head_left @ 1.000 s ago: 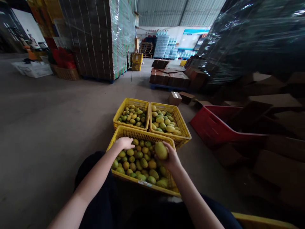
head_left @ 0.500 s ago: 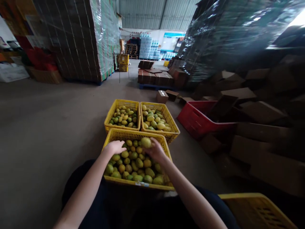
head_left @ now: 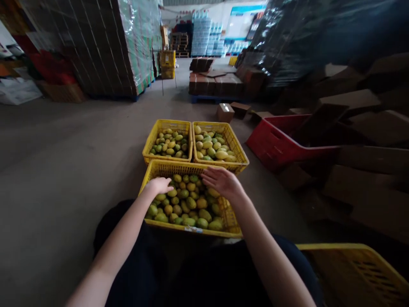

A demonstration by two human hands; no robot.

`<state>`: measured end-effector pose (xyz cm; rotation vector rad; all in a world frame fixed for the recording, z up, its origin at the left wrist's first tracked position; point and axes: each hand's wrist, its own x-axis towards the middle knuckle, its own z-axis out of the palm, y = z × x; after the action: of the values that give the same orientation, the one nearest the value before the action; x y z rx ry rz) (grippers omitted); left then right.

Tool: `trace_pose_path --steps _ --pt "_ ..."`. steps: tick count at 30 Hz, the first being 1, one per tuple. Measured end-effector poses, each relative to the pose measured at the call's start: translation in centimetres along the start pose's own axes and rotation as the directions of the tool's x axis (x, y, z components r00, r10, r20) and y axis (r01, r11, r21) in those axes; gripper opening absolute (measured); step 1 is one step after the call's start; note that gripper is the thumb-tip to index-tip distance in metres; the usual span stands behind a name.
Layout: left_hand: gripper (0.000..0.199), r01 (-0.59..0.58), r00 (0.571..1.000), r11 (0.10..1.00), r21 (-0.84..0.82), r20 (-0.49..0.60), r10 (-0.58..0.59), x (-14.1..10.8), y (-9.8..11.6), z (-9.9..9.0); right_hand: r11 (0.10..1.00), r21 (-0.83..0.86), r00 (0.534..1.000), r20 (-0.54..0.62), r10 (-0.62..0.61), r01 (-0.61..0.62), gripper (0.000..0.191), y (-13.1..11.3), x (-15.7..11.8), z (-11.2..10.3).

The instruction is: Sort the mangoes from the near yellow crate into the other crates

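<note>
Yellow-green oval fruits [head_left: 191, 202], which look like mangoes, fill most of the near yellow crate [head_left: 191, 164]. My left hand [head_left: 159, 186] is over that crate's left side, close above the fruits. Its thumb and fingers are slightly apart, with nothing visible between them. Toward the crate's far right corner my right hand [head_left: 222, 181] is spread flat, fingers stretched out and holding nothing. Against the far side stand two more yellow crates: the back left crate [head_left: 144, 147] with smaller greenish fruits, and the back right crate [head_left: 244, 160] with larger, paler ones.
At the right lie a red crate [head_left: 271, 149] and a heap of cardboard boxes [head_left: 361, 179]. Another yellow crate [head_left: 341, 247] stands by my right leg. Wrapped pallet stacks [head_left: 96, 51] rise on both sides. Flat cartons [head_left: 214, 85] sit on a blue pallet ahead.
My right hand has let go of the pale fruit and moved right, its fingers now spread. Where that fruit went is unclear. My left hand stays over the crate's left side. The view has tilted down.
</note>
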<state>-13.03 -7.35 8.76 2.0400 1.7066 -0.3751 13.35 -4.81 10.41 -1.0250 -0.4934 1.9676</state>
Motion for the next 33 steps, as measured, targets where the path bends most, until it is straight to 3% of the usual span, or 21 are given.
trace_pose_path --steps 5,10,14,18,22,26,30,33 --pt "0.050 0.010 0.988 1.000 0.014 0.152 -0.012 1.8 0.2 2.5 0.976 0.198 0.994 -0.079 -0.073 0.087 0.030 -2.6 -2.3 0.1" --pt "0.037 0.053 0.974 0.998 -0.031 0.222 -0.045 4.2 0.1 8.9 0.949 0.308 0.997 -0.065 -0.049 0.066 0.035 -2.3 -3.4 1.3" --pt "0.041 0.219 0.969 0.975 -0.027 0.123 -0.215 5.5 -0.5 14.0 0.936 0.351 0.998 -0.062 -0.001 0.022 0.032 -2.0 -3.7 1.8" --pt "0.054 0.377 0.926 0.926 -0.026 0.006 -0.377 7.9 -1.2 16.3 0.920 0.392 0.998 -0.058 0.005 0.018 0.027 -2.3 -4.4 1.9" --pt "0.063 0.440 0.898 0.896 -0.054 0.060 -0.437 10.2 -1.8 16.5 0.920 0.392 0.999 -0.039 0.008 0.008 0.020 -3.3 -4.7 1.8" --pt "0.060 0.445 0.894 0.882 -0.152 0.125 -0.430 10.7 -2.2 15.4 0.905 0.424 0.995 -0.099 0.013 0.030 0.020 -4.2 -4.0 1.3" --pt "0.048 0.416 0.907 0.838 -0.353 0.223 -0.356 10.0 -1.8 13.0 0.905 0.425 0.991 -0.127 0.027 0.030 0.019 -3.9 -3.6 1.3" --pt "0.039 0.361 0.929 0.733 -0.577 0.288 -0.232 9.1 -0.7 9.9 0.916 0.402 0.992 -0.107 0.062 -0.014 0.018 -3.0 -3.7 1.8"
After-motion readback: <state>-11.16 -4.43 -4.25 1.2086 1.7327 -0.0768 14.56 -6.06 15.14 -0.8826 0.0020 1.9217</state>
